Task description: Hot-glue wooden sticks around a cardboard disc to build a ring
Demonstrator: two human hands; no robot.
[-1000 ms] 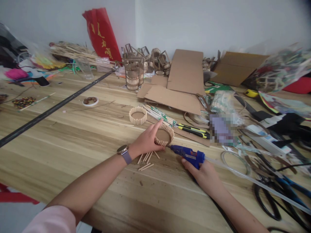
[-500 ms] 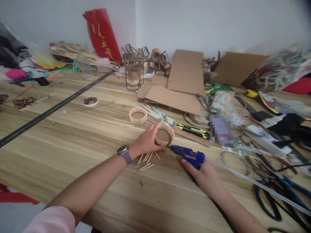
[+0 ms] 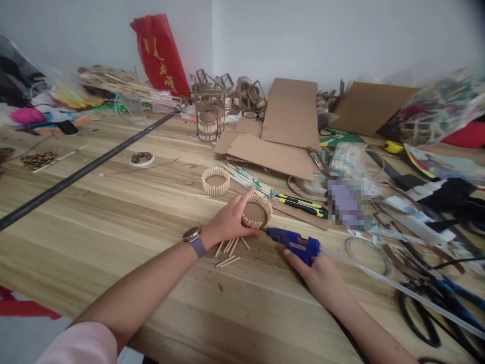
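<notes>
My left hand (image 3: 232, 217) grips a small round basket of short wooden sticks (image 3: 257, 212), which is tilted so its brown cardboard base shows. In my right hand (image 3: 318, 270) is a blue hot glue gun (image 3: 293, 242) with a long clear glue stick (image 3: 401, 290) trailing from its back. Its nozzle points at the lower right edge of the basket, close to it; whether they touch I cannot tell. Several loose short sticks (image 3: 228, 262) lie on the table below my left hand. A second round stick basket (image 3: 215, 181) stands just behind.
Behind the baskets are paper-wrapped sticks (image 3: 250, 179), a yellow-black utility knife (image 3: 301, 205) and cardboard sheets (image 3: 273, 154). Scissors (image 3: 419, 316) and cables crowd the right side. A black metal strip (image 3: 91, 164) crosses the table at left, near a white dish (image 3: 141, 158).
</notes>
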